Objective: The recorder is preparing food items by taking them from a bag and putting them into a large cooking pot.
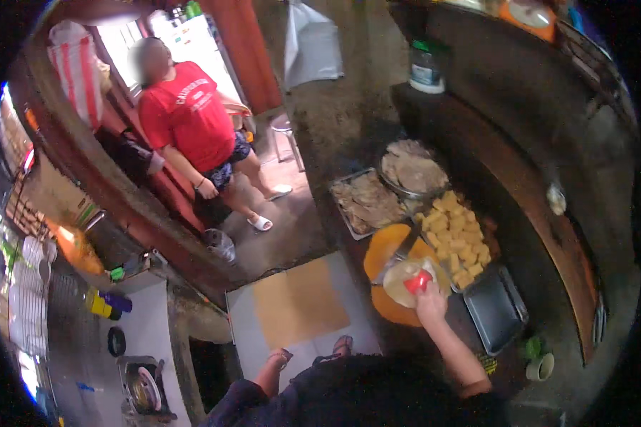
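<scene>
My right hand grips a small red object, whose kind I cannot tell, over a pale round dish. The dish rests on an orange round chopping board. A broad-bladed knife lies across the board beside the dish. Just beyond it, yellow tofu-like blocks are heaped in a tray. Pale cooked meat fills a metal tray, and more meat is piled in a metal bowl. My left hand hangs low by my feet, small and blurred; its fingers cannot be made out.
A dark rectangular tray lies right of the board, near a cup. A green-lidded jar stands on the ledge. Flattened cardboard covers the floor. A person in a red shirt stands at the doorway; a counter is at left.
</scene>
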A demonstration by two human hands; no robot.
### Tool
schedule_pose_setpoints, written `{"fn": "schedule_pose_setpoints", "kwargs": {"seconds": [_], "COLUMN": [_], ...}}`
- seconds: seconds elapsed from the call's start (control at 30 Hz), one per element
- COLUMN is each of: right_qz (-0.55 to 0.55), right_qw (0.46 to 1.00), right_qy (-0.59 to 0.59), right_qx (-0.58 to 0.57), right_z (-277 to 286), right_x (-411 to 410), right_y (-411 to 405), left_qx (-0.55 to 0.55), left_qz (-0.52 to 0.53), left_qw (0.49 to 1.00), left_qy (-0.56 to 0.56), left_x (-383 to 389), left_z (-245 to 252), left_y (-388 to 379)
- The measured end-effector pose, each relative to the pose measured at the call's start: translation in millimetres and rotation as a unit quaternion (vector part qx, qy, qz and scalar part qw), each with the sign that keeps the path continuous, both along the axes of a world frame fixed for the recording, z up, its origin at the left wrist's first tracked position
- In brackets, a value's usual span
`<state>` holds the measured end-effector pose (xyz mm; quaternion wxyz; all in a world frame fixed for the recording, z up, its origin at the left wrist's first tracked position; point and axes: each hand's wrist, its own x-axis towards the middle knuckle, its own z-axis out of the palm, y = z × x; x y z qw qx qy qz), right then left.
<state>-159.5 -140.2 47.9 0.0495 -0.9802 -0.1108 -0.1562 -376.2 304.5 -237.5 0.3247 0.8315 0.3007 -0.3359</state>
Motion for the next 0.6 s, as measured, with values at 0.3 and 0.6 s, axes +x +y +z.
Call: {"fn": "schedule_pose_setpoints", "kwargs": {"seconds": [0.3, 0.6], "right_qz": [-0.024, 0.037], "right_qw": [0.996, 0.999], "right_qy": [0.054, -0.037], "right_qx": [0.070, -0.013], "right_z": [9.0, 1.8], "right_x": [1.9, 5.8], "right_y": [2.1, -0.8], "left_qx": [-0.120, -0.227], "left_qz": [0.040, 0.071], "left_qw": [0.992, 0.971], "left_qy": [-0.022, 0.030], "left_x": [2.9, -5.4], "left_z": [11.3, -23.7], "left_y": [-12.1, 5.6]}}
